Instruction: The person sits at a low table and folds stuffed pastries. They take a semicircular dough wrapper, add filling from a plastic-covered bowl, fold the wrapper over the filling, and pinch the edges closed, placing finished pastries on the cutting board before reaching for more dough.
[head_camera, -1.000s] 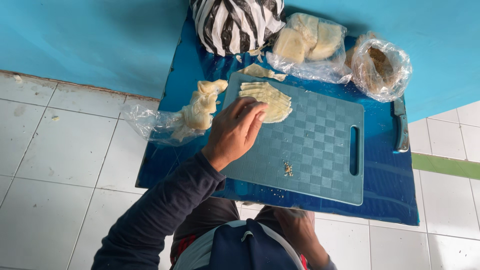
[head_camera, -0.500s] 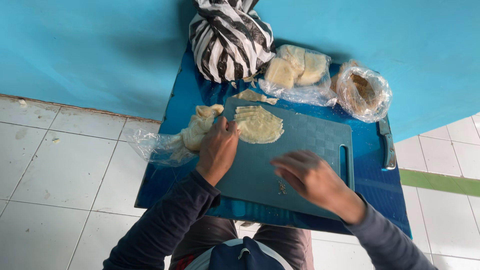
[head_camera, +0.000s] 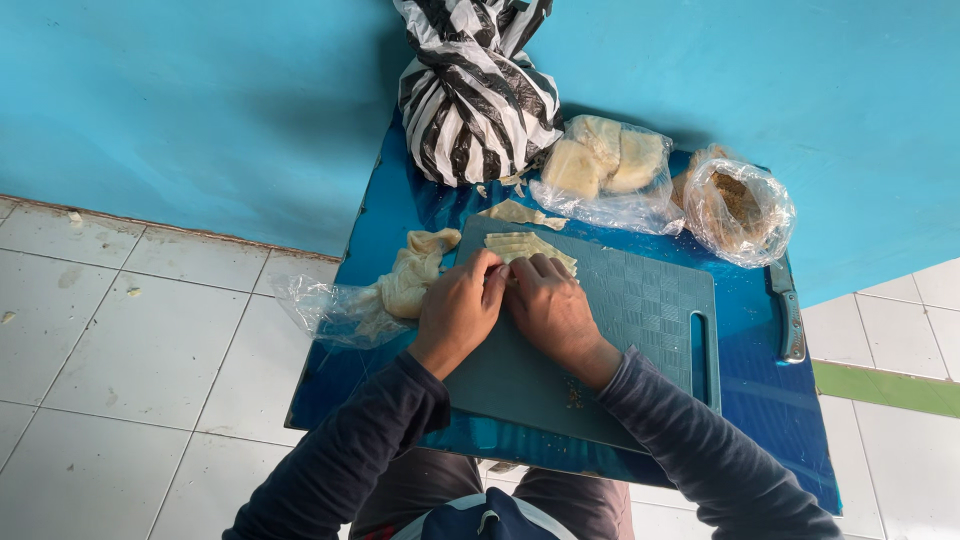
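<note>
Both hands (head_camera: 505, 305) now press pale sheets (head_camera: 535, 247) below striped bag (head_camera: 480, 90), fingers curled

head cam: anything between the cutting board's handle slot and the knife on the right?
Nothing. In the head view only bare blue table shows between the cutting board, at its slot, and the knife along the table's right edge.

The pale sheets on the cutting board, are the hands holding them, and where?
Both hands, left hand and right hand, press on the near edge of the pale sheets; whether fingers actually grip cannot be told.
</note>
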